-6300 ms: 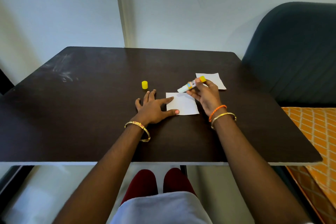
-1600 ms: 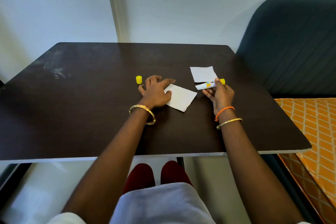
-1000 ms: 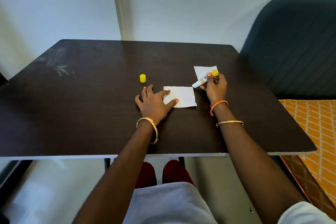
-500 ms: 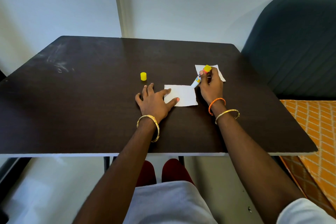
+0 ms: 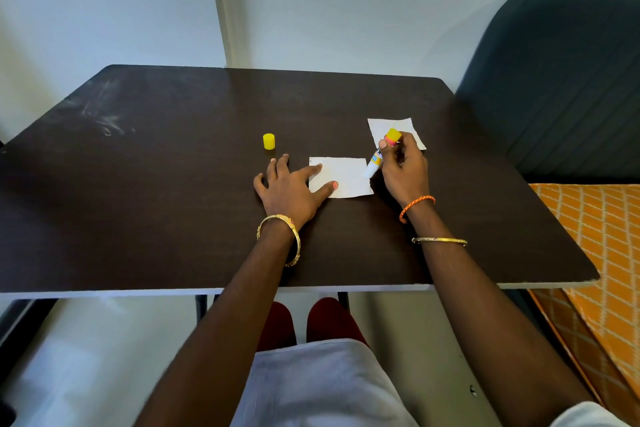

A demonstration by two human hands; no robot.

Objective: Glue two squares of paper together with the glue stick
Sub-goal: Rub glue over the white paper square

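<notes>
The dark bench lies bare to my left and toward its near edge, a dark chair crowding its right side. My left hand lies flat, fingers spread, thumb and forefinger pinning the near paper square; my right hand has its grip closed on the glue stick, tilted, tip touching that square's right edge. The second square lies just behind, the yellow cap upright beyond my left fingers.

The left hand has an orange-painted thumbnail and a gold bangle at the wrist; the right hand wears an orange braided band and a thin gold bangle; a white sleeve edge shows at lower right; a pale grey top covers dark red trousers.
</notes>
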